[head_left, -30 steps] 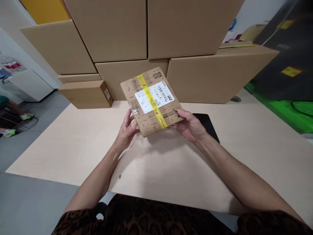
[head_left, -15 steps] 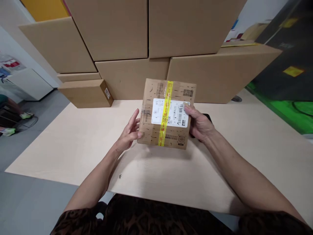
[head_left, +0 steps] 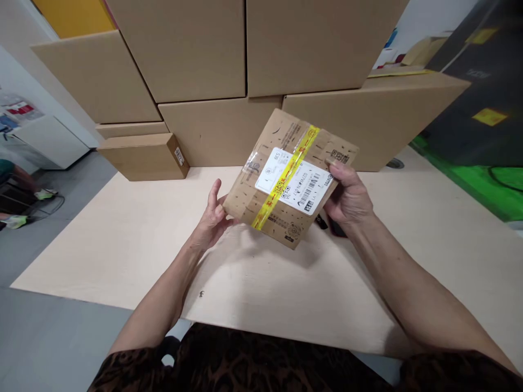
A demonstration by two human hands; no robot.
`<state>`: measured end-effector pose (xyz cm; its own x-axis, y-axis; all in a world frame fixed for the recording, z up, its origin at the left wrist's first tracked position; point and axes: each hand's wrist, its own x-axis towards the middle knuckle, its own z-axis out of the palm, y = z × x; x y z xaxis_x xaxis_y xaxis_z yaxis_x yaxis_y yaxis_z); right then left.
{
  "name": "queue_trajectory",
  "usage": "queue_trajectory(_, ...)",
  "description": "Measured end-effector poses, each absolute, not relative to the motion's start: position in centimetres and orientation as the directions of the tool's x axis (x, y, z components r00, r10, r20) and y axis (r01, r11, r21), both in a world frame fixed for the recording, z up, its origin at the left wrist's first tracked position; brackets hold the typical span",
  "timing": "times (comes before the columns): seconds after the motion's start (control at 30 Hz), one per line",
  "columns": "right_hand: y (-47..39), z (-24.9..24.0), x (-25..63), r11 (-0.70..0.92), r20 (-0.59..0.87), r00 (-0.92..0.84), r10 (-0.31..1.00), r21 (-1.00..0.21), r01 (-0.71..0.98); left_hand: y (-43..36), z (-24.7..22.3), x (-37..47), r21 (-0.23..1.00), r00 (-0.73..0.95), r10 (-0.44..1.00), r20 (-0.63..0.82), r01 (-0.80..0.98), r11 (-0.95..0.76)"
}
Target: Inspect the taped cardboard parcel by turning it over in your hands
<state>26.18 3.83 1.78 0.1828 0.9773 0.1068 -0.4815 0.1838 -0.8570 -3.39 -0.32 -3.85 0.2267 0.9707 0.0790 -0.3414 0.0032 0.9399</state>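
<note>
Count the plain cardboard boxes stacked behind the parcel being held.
7 in view: two large on top, one upper left, one middle, one right, and a thin one above a small one at left. More may be hidden.

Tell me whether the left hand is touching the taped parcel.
Touching. The head view shows the left hand with fingertips pressed against the lower left edge of the parcel.

Parcel packing or shipping room. Evidence: plain cardboard cartons (head_left: 245,49) stacked in a wall directly behind a pale wooden table (head_left: 122,239); small labelled carton (head_left: 143,157) at the stack's left foot; grey floor (head_left: 49,218) left of it.
</note>
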Motion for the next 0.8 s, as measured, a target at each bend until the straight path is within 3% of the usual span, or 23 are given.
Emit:
queue_trajectory(0.23,3.3,0.9,25.2,0.214,0.136,0.193,0.972,-0.853,-0.477,-0.7,-3.7,-2.0,0.926,0.246,0.969,0.025,-0.371,0.07)
queue_trajectory(0.43,3.8,0.0,25.7,0.171,0.178,0.028,0.984,-0.871,-0.461,-0.6,-2.6,-1.6,0.919,0.159,0.985,0.061,-0.394,0.006)
queue_trajectory(0.63,4.5,0.0,26.6,0.139,0.185,-0.064,0.981,-0.889,-0.436,0.2,-3.7,-2.2,0.915,-0.061,0.933,0.355,-0.184,-0.36)
queue_trajectory(0.8,4.7,0.0,27.7,0.009,0.064,-0.14,0.988,-0.933,-0.361,0.8,-4.8,-2.5,0.753,-0.047,0.754,0.655,0.131,-0.645)
